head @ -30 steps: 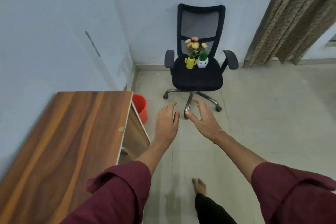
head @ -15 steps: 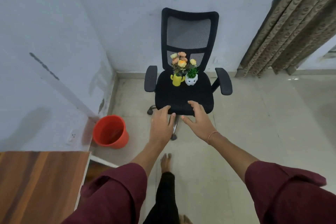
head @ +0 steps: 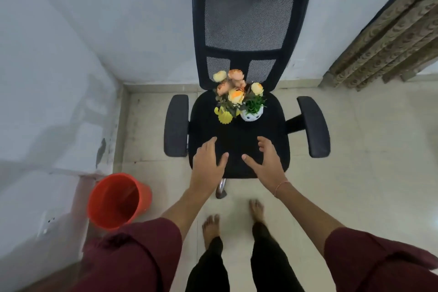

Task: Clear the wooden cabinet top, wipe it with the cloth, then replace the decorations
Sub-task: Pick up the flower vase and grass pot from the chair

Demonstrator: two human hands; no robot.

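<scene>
Two small decorations stand on the seat of a black office chair [head: 239, 144], toward the back of the seat and close under the mesh backrest: a yellow pot [head: 225, 117] holding a bunch of peach and yellow flowers [head: 234, 89], and just beside it, on the side of the chair's right armrest, a white pot [head: 251, 116] with a tuft of green leaves. The two pots look to be touching or nearly so, and the flowers lean over both. The left hand [head: 207, 165] and the right hand [head: 267, 161] hover over the front half of the seat, both empty, palms down, fingers spread and thumbs pointing toward each other, well short of the pots. The cabinet is not in view, and an orange bucket [head: 116, 201] stands on the floor off the chair's left front corner. Judging by their size, both pots should be light, probably ceramic or plastic, hard and smooth, so they could slip or chip if knocked together. The flower bunch looks top-heavy and soft, so it is a poor place to grip; the yellow pot is likely to tip if pulled by the stems. The safer hold seems to be around each pot's body, low down, one pot per hand, lifted straight up off the soft seat.
</scene>
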